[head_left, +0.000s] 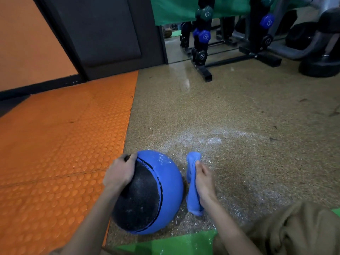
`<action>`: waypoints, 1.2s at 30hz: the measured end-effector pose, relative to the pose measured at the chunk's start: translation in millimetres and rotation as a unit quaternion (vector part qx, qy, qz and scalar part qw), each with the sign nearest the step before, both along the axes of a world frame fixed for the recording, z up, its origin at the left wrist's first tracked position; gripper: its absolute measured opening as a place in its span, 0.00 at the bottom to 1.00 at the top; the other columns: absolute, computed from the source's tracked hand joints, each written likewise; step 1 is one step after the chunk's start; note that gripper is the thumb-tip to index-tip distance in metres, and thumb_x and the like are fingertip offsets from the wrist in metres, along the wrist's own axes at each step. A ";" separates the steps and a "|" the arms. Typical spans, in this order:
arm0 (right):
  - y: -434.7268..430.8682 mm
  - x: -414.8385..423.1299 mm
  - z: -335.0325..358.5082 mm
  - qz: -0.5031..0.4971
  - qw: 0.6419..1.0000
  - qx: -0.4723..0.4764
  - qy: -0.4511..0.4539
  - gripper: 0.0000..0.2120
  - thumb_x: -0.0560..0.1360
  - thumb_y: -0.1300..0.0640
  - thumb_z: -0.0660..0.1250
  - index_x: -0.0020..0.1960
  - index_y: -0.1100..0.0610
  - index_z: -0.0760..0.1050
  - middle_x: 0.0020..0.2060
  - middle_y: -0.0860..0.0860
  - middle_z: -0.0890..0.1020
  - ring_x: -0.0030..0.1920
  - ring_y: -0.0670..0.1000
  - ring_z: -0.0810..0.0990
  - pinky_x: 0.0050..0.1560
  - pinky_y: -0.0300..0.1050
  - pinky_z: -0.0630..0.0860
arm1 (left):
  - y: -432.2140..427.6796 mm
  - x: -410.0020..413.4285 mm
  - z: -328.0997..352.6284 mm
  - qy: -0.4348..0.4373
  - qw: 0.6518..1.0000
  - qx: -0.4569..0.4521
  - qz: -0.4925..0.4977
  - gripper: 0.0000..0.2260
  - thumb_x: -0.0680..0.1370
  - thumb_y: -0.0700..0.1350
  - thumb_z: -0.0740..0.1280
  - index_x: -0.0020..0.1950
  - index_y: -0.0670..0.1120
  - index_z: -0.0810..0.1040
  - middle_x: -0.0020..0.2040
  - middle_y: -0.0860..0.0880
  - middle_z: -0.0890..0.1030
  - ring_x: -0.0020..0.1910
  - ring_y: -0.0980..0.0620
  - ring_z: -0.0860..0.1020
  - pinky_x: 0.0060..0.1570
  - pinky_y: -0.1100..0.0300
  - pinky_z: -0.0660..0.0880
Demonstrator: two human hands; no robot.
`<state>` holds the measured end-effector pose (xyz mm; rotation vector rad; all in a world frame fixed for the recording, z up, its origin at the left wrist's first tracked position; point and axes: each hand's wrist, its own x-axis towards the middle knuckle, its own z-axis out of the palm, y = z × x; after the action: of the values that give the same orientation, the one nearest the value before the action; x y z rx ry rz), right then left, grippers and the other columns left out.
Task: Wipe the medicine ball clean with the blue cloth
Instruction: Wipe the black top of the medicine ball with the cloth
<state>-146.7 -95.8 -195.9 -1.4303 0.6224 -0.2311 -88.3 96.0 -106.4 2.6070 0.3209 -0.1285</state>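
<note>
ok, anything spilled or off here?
Yes: white powder is scattered over the speckled floor beyond and around the medicine ball, with flecks on the ball's blue top and on the green mat at the bottom. The right hand holds the blue cloth beside the ball; the left hand grips the ball.

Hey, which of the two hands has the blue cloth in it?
The right hand, gripping the blue cloth just right of the medicine ball. The left hand holds the ball's black side and has no cloth.

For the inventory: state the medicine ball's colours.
The medicine ball is blue with a black speckled panel; the head view shows it.
</note>
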 end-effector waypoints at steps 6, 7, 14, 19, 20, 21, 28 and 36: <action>34.3 -14.1 4.8 0.043 0.968 -0.235 -0.081 0.18 0.79 0.49 0.55 0.36 0.55 0.73 0.32 0.48 0.76 0.34 0.46 0.70 0.35 0.42 0.64 | -1.3 0.6 -1.6 -0.001 1.000 0.016 0.008 0.25 0.78 0.63 0.52 0.69 0.52 0.70 0.68 0.42 0.72 0.67 0.39 0.70 0.64 0.50 0.64; 41.4 -15.7 8.0 0.036 0.944 -0.310 -0.110 0.19 0.79 0.47 0.53 0.42 0.55 0.78 0.40 0.47 0.80 0.40 0.46 0.73 0.41 0.42 0.68 | -1.6 1.0 -2.9 -0.004 1.000 0.022 0.008 0.25 0.78 0.64 0.52 0.69 0.53 0.71 0.68 0.42 0.72 0.66 0.39 0.70 0.64 0.50 0.65; 38.5 -10.8 22.0 0.050 0.897 -0.398 -0.186 0.18 0.79 0.46 0.54 0.48 0.52 0.81 0.46 0.44 0.82 0.45 0.45 0.72 0.44 0.40 0.70 | -2.6 -1.4 -8.6 -0.017 0.999 0.042 -0.008 0.25 0.78 0.63 0.52 0.69 0.52 0.70 0.68 0.42 0.72 0.66 0.38 0.70 0.64 0.49 0.65; 10.4 -11.2 2.6 0.049 0.961 -0.260 -0.081 0.18 0.78 0.46 0.56 0.31 0.50 0.68 0.25 0.45 0.70 0.26 0.44 0.65 0.28 0.40 0.60 | -15.6 -6.6 -9.4 -0.031 0.998 0.057 -0.016 0.25 0.77 0.64 0.52 0.67 0.53 0.71 0.67 0.44 0.73 0.65 0.38 0.70 0.63 0.44 0.67; 14.6 -12.9 7.8 0.035 0.946 -0.300 -0.119 0.17 0.78 0.46 0.57 0.34 0.51 0.72 0.28 0.45 0.74 0.29 0.44 0.68 0.31 0.41 0.63 | -18.3 -6.0 -8.4 -0.032 0.997 0.064 -0.020 0.24 0.77 0.64 0.53 0.67 0.53 0.71 0.68 0.44 0.72 0.65 0.38 0.70 0.63 0.43 0.67; 20.9 -14.0 15.6 0.025 0.924 -0.344 -0.165 0.15 0.78 0.47 0.57 0.38 0.52 0.77 0.33 0.45 0.78 0.33 0.45 0.71 0.35 0.42 0.67 | -21.0 -5.6 -7.1 -0.032 0.997 0.070 -0.026 0.24 0.77 0.64 0.53 0.67 0.54 0.71 0.68 0.45 0.72 0.65 0.38 0.70 0.63 0.43 0.67; 22.0 -10.7 19.1 0.010 0.901 -0.385 -0.199 0.16 0.77 0.47 0.57 0.47 0.54 0.80 0.41 0.46 0.82 0.41 0.47 0.74 0.40 0.40 0.69 | -38.0 -10.8 0.0 -0.045 0.994 0.074 -0.072 0.24 0.76 0.65 0.54 0.67 0.54 0.71 0.70 0.50 0.71 0.68 0.42 0.68 0.65 0.44 0.65; 7.8 -13.7 18.1 0.018 0.949 -0.288 -0.126 0.12 0.78 0.50 0.60 0.42 0.53 0.79 0.34 0.46 0.80 0.36 0.48 0.74 0.37 0.44 0.68 | -54.4 -8.4 8.4 -0.026 0.991 0.099 -0.085 0.22 0.77 0.62 0.55 0.68 0.56 0.71 0.69 0.49 0.71 0.68 0.41 0.68 0.66 0.45 0.64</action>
<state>-160.4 -88.0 -177.8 -1.9304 0.3243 -0.5931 -96.7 41.7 -97.9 2.8281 0.0952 -0.0924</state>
